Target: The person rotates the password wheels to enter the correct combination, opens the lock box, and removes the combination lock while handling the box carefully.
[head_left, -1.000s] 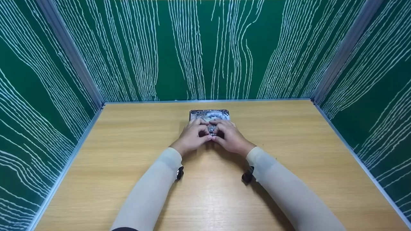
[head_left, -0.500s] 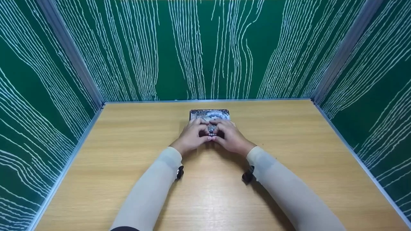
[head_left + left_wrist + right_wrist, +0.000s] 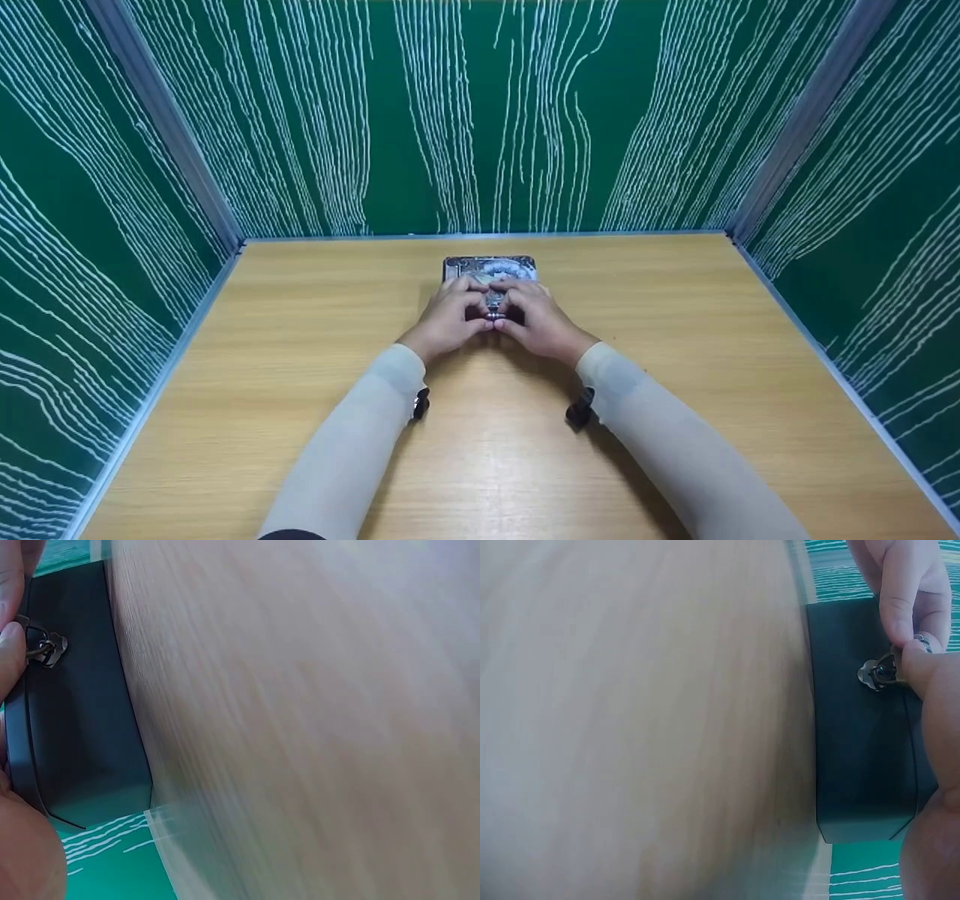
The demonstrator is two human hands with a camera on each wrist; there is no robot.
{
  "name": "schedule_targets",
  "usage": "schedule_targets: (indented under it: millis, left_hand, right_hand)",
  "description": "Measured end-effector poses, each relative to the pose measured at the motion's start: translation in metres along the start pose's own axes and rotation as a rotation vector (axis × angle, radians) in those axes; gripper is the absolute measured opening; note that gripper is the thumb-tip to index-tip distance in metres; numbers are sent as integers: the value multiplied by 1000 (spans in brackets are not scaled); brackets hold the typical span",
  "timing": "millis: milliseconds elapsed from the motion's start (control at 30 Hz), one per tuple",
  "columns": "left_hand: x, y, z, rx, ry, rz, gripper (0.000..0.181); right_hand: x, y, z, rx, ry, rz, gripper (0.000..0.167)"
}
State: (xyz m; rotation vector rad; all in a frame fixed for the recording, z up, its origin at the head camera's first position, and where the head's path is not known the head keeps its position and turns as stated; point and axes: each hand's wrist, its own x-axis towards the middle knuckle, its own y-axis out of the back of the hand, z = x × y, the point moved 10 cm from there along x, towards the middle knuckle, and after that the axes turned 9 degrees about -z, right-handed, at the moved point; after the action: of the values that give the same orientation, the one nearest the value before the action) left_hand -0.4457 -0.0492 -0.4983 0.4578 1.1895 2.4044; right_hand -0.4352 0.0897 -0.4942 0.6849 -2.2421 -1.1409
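A small dark box [image 3: 491,267] with a patterned picture lid stands near the far side of the table. Its black front side [image 3: 86,712] shows in the left wrist view. A metal latch [image 3: 870,675] with a loop sits at the middle of that front. My left hand [image 3: 448,315] and right hand [image 3: 541,319] meet there, thumb tips side by side. Both pinch the latch between thumb and curled fingers, with the other fingers lying over the lid. Fingers and thumbs hide part of the latch and the lid's near half.
The wooden table [image 3: 480,457] spreads around the box. Green panels [image 3: 420,112] with wavy white lines rise behind and at both sides, joined by grey corner posts [image 3: 169,127]. Dark wrist cameras [image 3: 579,411] hang under the sleeves.
Both hands and the box stay in place. Slightly more of the metal latch shows between the thumbs and fingers now.
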Motion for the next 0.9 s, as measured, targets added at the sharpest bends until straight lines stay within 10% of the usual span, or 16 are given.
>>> schedule_targets:
  millis: [900]
  left_hand:
    - [-2,2,5,-11,-27,12,13]
  right_hand:
    - [0,0,-1,16,-9,-3,21]
